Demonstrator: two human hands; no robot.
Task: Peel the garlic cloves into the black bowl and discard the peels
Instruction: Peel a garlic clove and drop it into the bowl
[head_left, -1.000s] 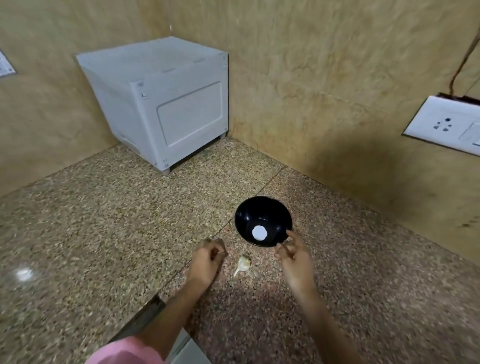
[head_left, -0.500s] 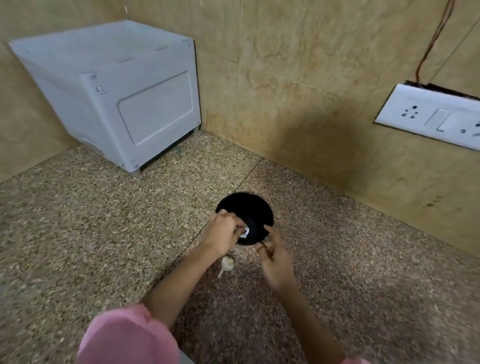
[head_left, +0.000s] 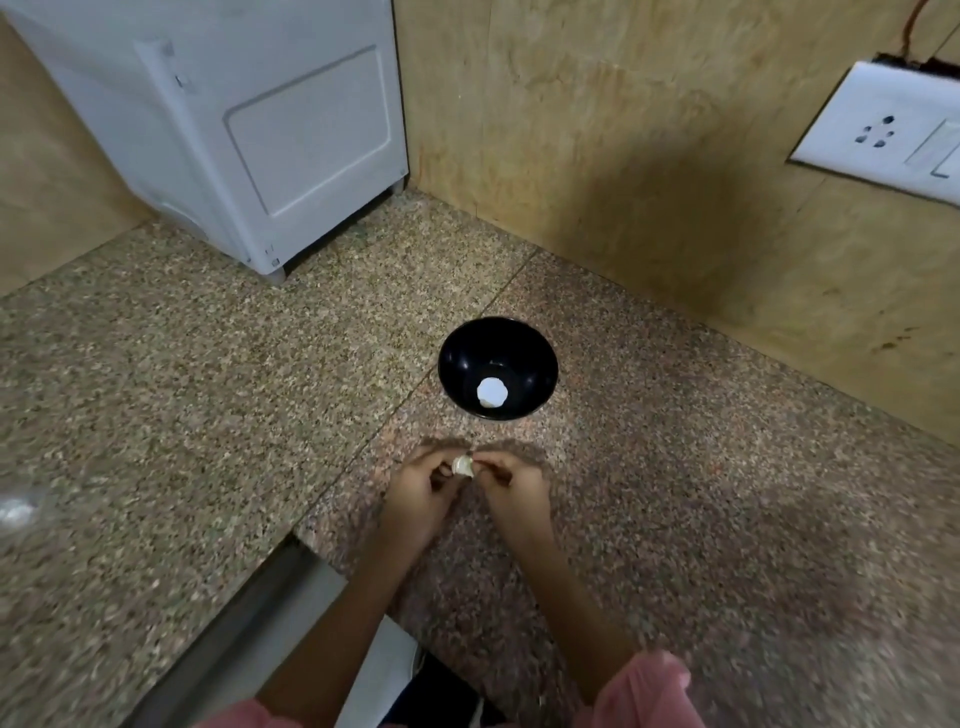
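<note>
Since half a second ago the left hand (head_left: 415, 493) has drawn back from the rim of the glossy round black bowl (head_left: 535, 358). The small, pale, papery-skinned garlic clove (head_left: 462, 466), which lay loose on the speckled brown granite counter (head_left: 208, 415), is now taken up between both hands. The right hand (head_left: 514, 493) has closed in to meet the left.

The left hand's grip is clenched on the clove, its fingers curled round the clove's left side. The right hand's grip pinches the clove's right edge with its fingertips. The two hands touch at the clove, and their shadows fall on the counter just beyond them. Motion blur softens the fingers, so how much skin is still on the clove cannot be told.

The bowl stands upright on the counter a little past the hands, apart from them and near the beige stone-tiled wall (head_left: 597, 156). A white round patch (head_left: 491, 393) shows at its bottom; what it is cannot be told.

A white boxy plastic appliance (head_left: 234, 130) sits in the far left corner against the wall. A white rectangular socket plate (head_left: 883, 135) is fixed to the wall at the right. Pink sleeves (head_left: 644, 691) show at the lower edge.
</note>
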